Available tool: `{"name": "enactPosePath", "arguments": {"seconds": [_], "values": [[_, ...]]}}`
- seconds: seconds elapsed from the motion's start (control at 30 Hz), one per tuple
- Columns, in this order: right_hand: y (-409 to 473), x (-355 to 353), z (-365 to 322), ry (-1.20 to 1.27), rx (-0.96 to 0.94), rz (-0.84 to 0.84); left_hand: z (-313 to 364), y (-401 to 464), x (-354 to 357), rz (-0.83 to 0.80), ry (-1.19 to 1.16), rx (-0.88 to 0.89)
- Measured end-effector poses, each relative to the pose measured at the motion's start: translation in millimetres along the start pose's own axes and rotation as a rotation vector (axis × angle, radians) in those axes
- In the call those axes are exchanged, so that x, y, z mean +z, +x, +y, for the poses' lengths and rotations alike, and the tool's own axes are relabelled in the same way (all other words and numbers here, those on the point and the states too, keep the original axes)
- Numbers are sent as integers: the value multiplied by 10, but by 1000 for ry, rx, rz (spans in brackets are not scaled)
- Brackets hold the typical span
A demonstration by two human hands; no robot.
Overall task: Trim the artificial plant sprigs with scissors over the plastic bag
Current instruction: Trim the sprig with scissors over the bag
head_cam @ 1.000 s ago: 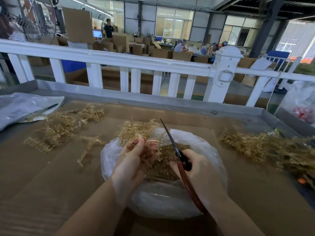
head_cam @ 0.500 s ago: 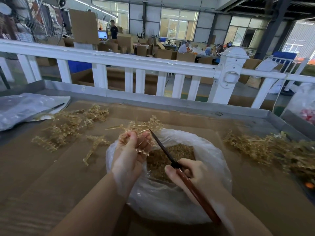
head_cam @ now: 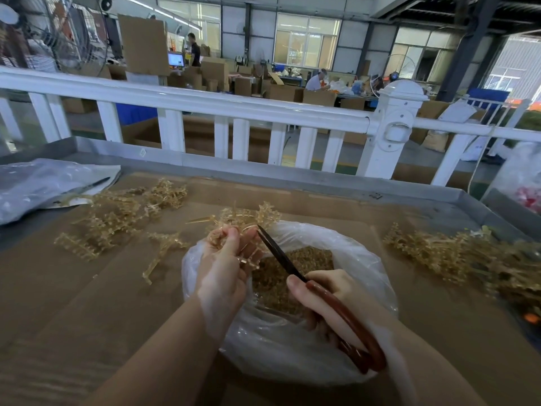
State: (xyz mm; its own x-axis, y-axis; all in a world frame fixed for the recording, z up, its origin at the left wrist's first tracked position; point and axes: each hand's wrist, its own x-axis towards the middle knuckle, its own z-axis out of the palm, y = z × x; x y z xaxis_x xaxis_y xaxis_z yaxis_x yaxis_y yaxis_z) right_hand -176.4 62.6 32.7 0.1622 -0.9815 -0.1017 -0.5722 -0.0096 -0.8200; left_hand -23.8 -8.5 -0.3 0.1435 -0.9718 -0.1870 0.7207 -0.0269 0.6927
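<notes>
Head view
Left hand [head_cam: 227,271]: curled round a bundle of golden sprigs [head_cam: 246,219], held above the far-left rim of the plastic bag [head_cam: 292,356].
Right hand [head_cam: 328,300]: wrapped round the red-brown handles of the scissors [head_cam: 316,291]; dark blades lying together, tip up against the sprigs at the left fingers.
Bag: white, mouth open, near centre under both hands, holding a heap of brown trimmings [head_cam: 289,273].
Loose sprigs: one pile far left [head_cam: 117,218], one stem just left of the bag [head_cam: 159,256], a larger pile at right [head_cam: 462,256], all apart from the hands.
Edges: cardboard-covered table [head_cam: 73,303] with a raised grey metal rim [head_cam: 292,178] along the far side and right; white railing [head_cam: 205,102] beyond it; grey plastic sheet [head_cam: 38,183] at far left.
Open room: bare cardboard near left and near right of the bag.
Against half a second ago: hands, blade angle and bag much the same; sprig bundle no lower.
</notes>
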Motion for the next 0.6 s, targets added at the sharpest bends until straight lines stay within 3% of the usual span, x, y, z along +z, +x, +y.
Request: {"name": "enactPosePath", "arguments": {"seconds": [0.6], "values": [[1, -18, -13, 24, 54, -47, -140, -3, -36, -18, -8, -23]]}}
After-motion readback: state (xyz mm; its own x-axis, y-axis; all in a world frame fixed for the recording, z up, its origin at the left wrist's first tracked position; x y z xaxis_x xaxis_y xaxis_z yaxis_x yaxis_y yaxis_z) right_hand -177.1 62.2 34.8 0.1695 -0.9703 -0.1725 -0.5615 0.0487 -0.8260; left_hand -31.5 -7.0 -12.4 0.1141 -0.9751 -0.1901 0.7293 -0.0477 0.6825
